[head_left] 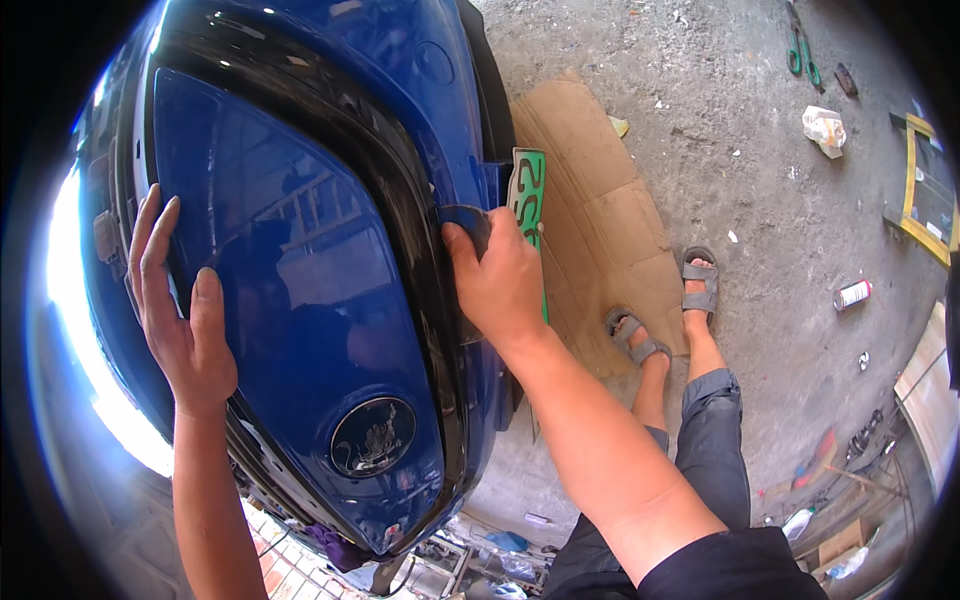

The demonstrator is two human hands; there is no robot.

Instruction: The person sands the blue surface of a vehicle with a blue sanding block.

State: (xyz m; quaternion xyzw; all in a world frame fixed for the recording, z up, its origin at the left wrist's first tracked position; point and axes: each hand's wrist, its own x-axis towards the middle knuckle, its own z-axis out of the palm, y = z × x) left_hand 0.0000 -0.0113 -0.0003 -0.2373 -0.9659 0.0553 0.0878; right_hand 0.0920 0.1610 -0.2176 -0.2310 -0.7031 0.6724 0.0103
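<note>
The front of a blue vehicle [290,230] with a round emblem [372,437] fills the left side. My left hand [180,320] lies open along its left edge, fingers stretched out, touching the panel. My right hand [502,275] is closed, thumb bent, on a dark flat piece [468,222] against the lower blue part, just right of the black trim [400,190]. The palm hides much of that piece, and I cannot tell its kind. Beside the knuckles a green number plate [530,180] sticks out from the vehicle.
Flattened cardboard [590,200] lies on the rough concrete floor, under one of my sandalled feet [638,337]. Farther right are a spray can [853,294], crumpled white paper [824,130], green-handled scissors [803,58] and a yellow-taped frame [925,190]. Clutter lines the lower right.
</note>
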